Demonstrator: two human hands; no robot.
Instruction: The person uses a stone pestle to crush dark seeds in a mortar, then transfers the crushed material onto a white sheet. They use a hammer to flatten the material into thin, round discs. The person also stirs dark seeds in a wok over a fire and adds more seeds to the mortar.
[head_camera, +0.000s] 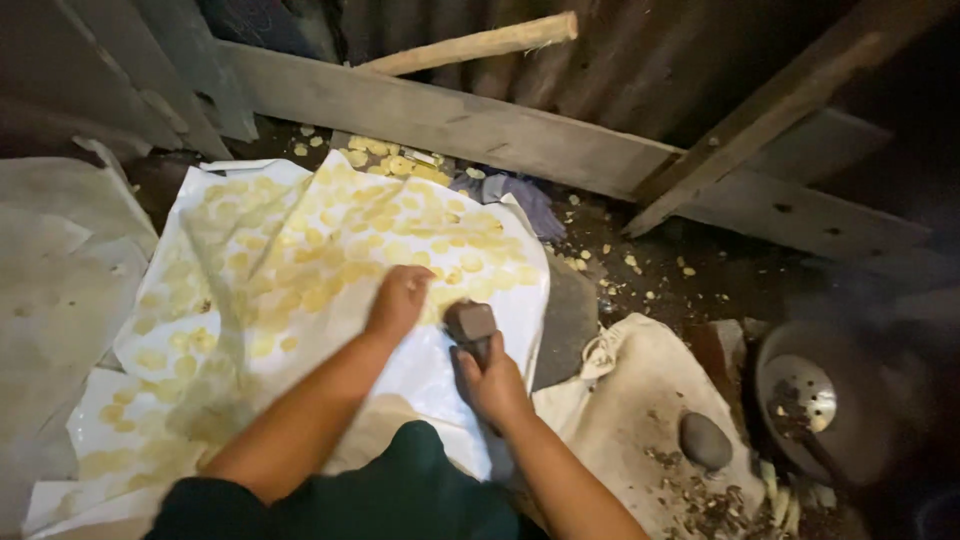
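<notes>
A white plastic sheet (300, 250) lies on the ground, with several flattened yellow discs (330, 270) showing under its thin top layer. My left hand (398, 300) presses down on the sheet with fingers curled, near its right part. My right hand (492, 385) grips the handle of a small dark hammer-like pounder (470, 322), whose head stands just right of my left hand, on the sheet.
A rounded grey stone (705, 440) rests on a dirty cloth sack (620, 400) at right, among scraps. A dark pan with a metal lid (800, 395) sits far right. Wooden planks (450, 120) and corrugated metal wall close the back. Loose yellow pieces (395, 160) lie beyond the sheet.
</notes>
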